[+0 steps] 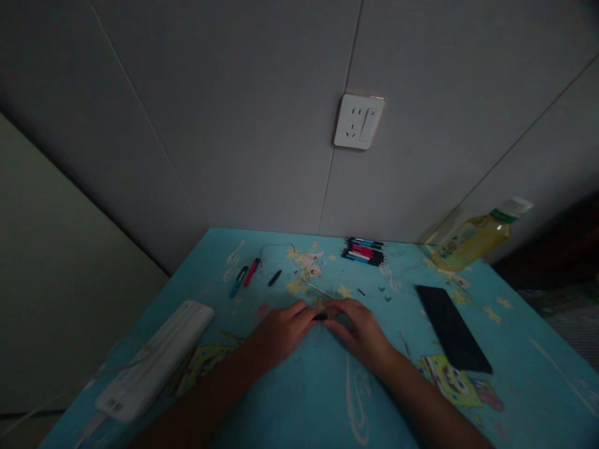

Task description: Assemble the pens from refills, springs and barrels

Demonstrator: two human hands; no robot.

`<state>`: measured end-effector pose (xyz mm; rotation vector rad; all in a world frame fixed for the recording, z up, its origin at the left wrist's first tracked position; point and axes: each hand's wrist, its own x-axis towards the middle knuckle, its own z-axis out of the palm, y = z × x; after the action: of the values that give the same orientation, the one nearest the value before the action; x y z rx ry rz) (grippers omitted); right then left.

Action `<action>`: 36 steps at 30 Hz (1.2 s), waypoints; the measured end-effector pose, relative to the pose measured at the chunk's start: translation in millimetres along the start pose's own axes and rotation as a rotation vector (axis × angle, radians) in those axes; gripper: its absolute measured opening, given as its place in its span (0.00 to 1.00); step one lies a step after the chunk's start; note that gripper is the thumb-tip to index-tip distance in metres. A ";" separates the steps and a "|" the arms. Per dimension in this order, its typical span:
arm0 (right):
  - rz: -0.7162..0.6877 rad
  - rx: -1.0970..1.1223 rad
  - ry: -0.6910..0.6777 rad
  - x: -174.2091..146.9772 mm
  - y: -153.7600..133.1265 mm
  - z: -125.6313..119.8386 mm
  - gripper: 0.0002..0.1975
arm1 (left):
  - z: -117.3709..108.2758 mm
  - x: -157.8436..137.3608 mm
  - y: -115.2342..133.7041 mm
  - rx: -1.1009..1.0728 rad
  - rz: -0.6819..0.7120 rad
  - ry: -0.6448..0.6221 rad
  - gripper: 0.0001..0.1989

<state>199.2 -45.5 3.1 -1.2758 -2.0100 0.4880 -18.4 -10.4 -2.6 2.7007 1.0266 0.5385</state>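
My left hand and my right hand meet over the middle of the table. The fingertips of both are closed on a small dark piece, mostly hidden; its exact kind cannot be made out. Just beyond the fingers lies a thin pale rod. Farther off to the left are a blue pen part with a clip, a red-and-black pen part and a short dark pen part. A row of several pens, blue, red and black, lies at the back.
On the left rests a white power strip with its cable. A dark flat slab lies at the right. Behind it, a bottle of yellow liquid stands near the wall. Small dark bits dot the blue patterned tabletop. A socket is on the wall.
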 end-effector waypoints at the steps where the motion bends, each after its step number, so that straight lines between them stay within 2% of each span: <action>1: 0.011 -0.072 0.001 1.5 1.1 -6.3 0.13 | 0.1 0.2 -0.7 -0.010 -0.008 0.011 0.12; 4: 0.148 -0.359 0.056 3.0 11.8 -31.2 0.09 | 0.4 1.4 -3.1 -0.057 -0.038 0.031 0.13; 8: 0.463 -0.724 0.127 -5.3 36.2 -63.3 0.10 | 2.5 2.8 -5.9 -0.117 -0.081 0.044 0.13; 12: 0.645 -0.817 0.024 -14.9 52.9 -75.5 0.13 | 4.8 2.2 -6.9 -0.128 -0.082 0.042 0.13; 17: 0.709 -0.853 -0.089 -16.6 58.4 -75.6 0.12 | 3.6 0.7 -5.9 -0.112 -0.082 0.046 0.13; 19: 0.696 -0.815 -0.057 -13.5 56.3 -74.6 0.11 | 3.4 0.5 -5.6 -0.110 -0.074 0.053 0.13; 21: 0.619 -0.673 0.014 -8.2 49.8 -70.2 0.11 | 3.7 0.7 -5.2 -0.116 -0.064 0.064 0.13; 25: 0.349 -0.119 0.084 2.0 23.5 -44.9 0.11 | 3.3 1.5 -3.8 -0.171 -0.050 0.078 0.13; 28: 0.270 0.140 0.049 2.9 4.6 -21.2 0.10 | 1.6 1.7 -2.9 -0.211 -0.025 0.065 0.13; 31: 0.263 0.207 0.049 0.5 -1.4 -8.1 0.09 | 0.3 1.6 -2.7 -0.213 -0.018 0.051 0.13; 36: 0.293 0.232 0.044 -0.2 3.3 -8.1 0.08 | -0.8 1.3 -1.3 -0.199 0.000 0.035 0.12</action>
<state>207.3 -44.7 6.5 -1.4244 -1.6808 0.7998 -18.6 -8.5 -1.9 2.5252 0.9285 0.6534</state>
